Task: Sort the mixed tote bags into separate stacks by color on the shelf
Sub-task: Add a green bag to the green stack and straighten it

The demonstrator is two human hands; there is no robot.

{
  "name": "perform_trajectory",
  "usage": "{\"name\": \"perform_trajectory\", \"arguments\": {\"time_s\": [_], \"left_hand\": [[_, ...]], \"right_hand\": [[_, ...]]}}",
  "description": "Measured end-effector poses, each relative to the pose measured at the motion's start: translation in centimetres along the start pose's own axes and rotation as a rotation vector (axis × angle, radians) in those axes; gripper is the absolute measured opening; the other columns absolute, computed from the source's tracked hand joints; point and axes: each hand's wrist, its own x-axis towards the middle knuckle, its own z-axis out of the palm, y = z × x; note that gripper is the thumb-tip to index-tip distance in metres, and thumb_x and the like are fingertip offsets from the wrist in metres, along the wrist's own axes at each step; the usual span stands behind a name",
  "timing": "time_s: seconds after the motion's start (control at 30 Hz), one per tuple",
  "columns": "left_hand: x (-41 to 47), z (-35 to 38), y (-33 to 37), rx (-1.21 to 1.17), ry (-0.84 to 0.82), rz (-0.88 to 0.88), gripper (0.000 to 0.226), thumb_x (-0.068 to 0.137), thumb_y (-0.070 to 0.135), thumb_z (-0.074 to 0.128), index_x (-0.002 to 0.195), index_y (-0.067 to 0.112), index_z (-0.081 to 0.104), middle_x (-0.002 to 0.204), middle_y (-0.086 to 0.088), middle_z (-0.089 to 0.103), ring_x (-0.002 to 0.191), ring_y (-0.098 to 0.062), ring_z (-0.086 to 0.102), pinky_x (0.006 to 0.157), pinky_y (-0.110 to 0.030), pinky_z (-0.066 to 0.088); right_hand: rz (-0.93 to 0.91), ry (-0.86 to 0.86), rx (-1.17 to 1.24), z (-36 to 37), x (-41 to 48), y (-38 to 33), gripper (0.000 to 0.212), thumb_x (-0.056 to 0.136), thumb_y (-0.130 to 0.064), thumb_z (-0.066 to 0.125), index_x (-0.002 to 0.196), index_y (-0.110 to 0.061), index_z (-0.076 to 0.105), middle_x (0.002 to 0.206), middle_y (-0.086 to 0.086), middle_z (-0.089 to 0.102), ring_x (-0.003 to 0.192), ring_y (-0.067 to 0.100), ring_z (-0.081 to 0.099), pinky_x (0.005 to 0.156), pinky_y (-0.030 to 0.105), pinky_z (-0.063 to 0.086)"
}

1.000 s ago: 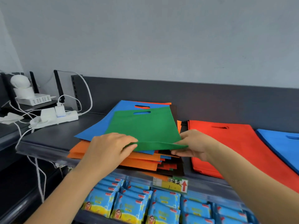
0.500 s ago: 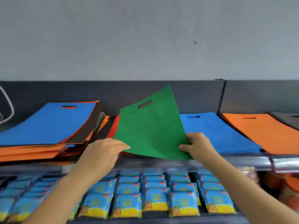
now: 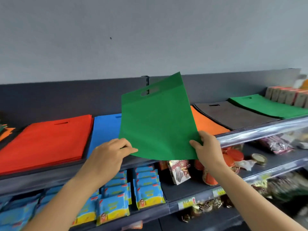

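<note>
Green tote bag point(image 3: 156, 127) held up over shelf point(image 3: 250, 136), left hand point(image 3: 110, 154) pinching its lower-left corner, right hand point(image 3: 208, 147) gripping lower-right corner, green stack point(image 3: 266, 107) far right

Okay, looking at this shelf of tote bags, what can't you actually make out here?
Head view only:
Blue stack: right part hidden behind the held green bag.
Orange stack: left part hidden by that bag.
Bags at far left: cut off by the left edge.
Price labels: too blurred to read.
Packets at lower right: motion-blurred, contents unclear.
</note>
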Motion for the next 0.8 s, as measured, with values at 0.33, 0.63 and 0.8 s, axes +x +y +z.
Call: {"name": "perform_trajectory", "arguments": {"time_s": [0.33,0.63,0.8], "left_hand": [[16.4,8.0,2.9,-0.167,0.005,0.185,0.058,0.056,-0.022,0.067,0.091,0.024,0.072,0.092,0.013,0.07,0.083,-0.01,0.068,0.06,-0.031,0.058],[30.5,16.6,7.3,-0.203,-0.048,0.409,0.049,0.064,-0.007,0.054,0.094,0.031,0.054,0.081,0.01,0.068,0.072,-0.015,0.065,0.054,-0.031,0.055],[35.7,19.6,10.5,-0.214,-0.078,0.45,0.047,0.065,-0.003,0.044,0.097,0.027,0.062,0.088,0.009,0.069,0.077,-0.015,0.066,0.059,-0.033,0.056]], "right_hand": [[0.084,0.155,0.001,-7.7,10.2,8.6,0.017,0.09,-0.005,0.057,0.104,-0.014,0.058,0.09,-0.004,0.061,0.075,0.007,0.056,0.058,0.007,0.038],[0.21,0.246,-0.078,-14.4,19.8,16.2,0.026,0.092,-0.007,0.055,0.118,-0.01,0.059,0.102,0.004,0.066,0.082,0.026,0.065,0.077,0.044,0.056],[0.254,0.269,-0.163,-17.9,24.1,21.5,0.041,0.092,-0.012,0.057,0.132,-0.005,0.05,0.127,0.012,0.058,0.082,0.024,0.058,0.079,0.031,0.047]]}}
